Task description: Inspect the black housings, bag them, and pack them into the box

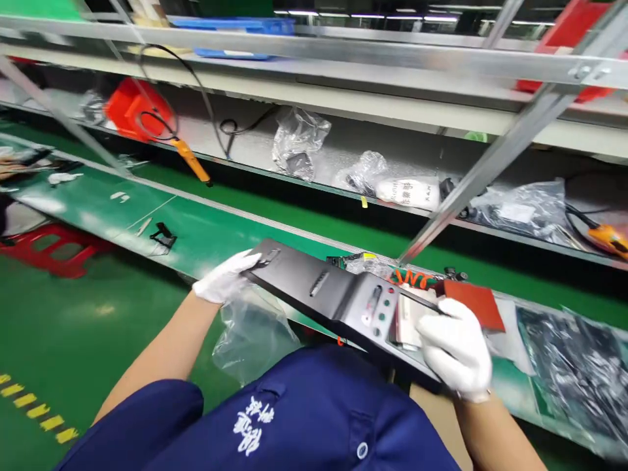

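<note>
black panel (338,301) held both ends: left hand (226,278), right hand (456,347) fingers clenched on it; clear bag (250,337) beneath.

My left hand (226,278) is at the panel's (333,297) left end, my right hand (456,350) at its right; the bench (206,229) lies behind.

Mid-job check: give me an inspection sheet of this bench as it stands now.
Surface: green bench, small black part on it.
Job's things: black panel with slots and buttons, held above the bench; clear bag beneath.
Clutter: red sheet, bagged parts at right.
Grippers: left hand, gloved, grips the panel's plain end; right hand, gloved, grips the button end.
Cables: orange coiled cable; black cable to hanging orange tool.
Surroundings: shelf with plastic bags, red bin; red stool.
</note>
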`<state>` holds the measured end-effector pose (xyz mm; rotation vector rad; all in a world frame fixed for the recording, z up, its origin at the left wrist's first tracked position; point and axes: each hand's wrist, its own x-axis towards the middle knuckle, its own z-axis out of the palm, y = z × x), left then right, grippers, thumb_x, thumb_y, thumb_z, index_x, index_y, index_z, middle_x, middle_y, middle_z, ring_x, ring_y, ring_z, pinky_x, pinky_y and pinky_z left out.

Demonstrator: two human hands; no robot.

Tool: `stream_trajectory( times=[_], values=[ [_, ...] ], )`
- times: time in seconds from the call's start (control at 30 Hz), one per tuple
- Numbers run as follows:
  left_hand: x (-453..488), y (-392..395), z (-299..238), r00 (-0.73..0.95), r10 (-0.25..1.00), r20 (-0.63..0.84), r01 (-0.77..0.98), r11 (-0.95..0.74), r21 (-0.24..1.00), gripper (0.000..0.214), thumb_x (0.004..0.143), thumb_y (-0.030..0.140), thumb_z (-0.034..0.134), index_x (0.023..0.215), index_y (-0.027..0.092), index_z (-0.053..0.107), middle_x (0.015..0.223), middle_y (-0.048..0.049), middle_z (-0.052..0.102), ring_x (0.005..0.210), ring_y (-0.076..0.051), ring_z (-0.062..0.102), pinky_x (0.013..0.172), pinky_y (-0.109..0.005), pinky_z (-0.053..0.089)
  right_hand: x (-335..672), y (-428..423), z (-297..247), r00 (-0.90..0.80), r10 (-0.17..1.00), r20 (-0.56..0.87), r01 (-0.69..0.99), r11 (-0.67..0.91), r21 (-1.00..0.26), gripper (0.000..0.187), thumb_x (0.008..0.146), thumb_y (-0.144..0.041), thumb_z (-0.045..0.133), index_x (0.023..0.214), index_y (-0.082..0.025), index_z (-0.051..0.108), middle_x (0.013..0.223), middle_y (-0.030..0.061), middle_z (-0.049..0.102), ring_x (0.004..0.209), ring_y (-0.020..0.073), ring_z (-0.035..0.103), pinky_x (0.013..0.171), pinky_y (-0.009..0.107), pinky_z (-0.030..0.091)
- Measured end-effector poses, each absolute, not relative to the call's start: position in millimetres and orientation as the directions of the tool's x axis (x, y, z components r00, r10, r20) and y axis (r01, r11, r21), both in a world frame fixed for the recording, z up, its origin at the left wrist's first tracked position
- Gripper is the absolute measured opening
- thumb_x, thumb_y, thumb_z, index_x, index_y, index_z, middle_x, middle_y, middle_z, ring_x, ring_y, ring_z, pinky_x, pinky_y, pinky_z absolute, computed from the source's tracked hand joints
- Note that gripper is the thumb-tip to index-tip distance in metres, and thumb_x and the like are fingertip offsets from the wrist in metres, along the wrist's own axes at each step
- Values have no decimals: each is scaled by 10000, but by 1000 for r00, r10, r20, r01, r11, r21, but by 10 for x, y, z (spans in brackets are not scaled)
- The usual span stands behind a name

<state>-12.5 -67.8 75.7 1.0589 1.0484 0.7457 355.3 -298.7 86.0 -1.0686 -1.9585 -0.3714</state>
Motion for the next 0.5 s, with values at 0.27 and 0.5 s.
stream_trajectory(
  times=[0.27, 0.5],
  values=[
    [-193, -366, 186, 26, 919, -394, -216, 390, 895, 166, 736, 337, 699, 870, 240, 684, 807, 23, 768, 936, -245, 745, 867, -387, 650, 2959, -2391, 825, 340, 676, 654, 545, 425, -723, 869, 962, -424, 608, 1631, -380, 55, 1668, 104, 279, 1444, 260, 471, 1117, 469, 510],
    [-112, -375, -21, 46, 936, -349, -213, 351, 912, 276, 769, 439, 660, 948, 233, 705, 973, -58, 777, 1054, -267, 733, 937, -400, 624, 2886, -2278, 678, 246, 673, 697, 582, 473, -662, 860, 960, -354, 635, 1640, -344, 109, 1679, 90, 280, 1482, 259, 417, 1214, 484, 405]
  ],
)
